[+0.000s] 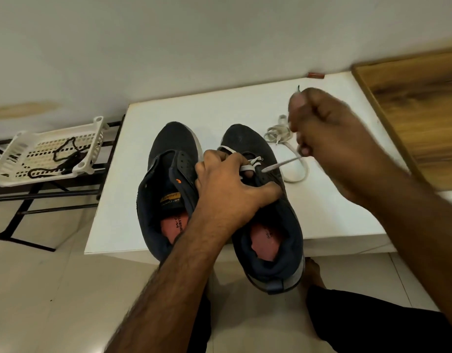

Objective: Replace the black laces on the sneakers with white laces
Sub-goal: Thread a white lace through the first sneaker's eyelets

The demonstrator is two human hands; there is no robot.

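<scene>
Two dark sneakers stand side by side on a white table (219, 108), toes pointing away from me. The left sneaker (168, 174) has no lace. The right sneaker (265, 225) has a white lace (278, 166) threaded through its front eyelets. My left hand (230, 184) grips the right sneaker at its tongue and eyelets. My right hand (329, 138), blurred, pinches the white lace's free end above the table to the right of the shoe. A second white lace (277, 131) lies bundled behind it.
A white plastic basket (92, 138) on a black metal rack (28, 197) at the left holds the black laces (64, 154). A wooden board (418, 103) borders the table at the right. A small red object (316, 75) lies by the wall. Tiled floor is below.
</scene>
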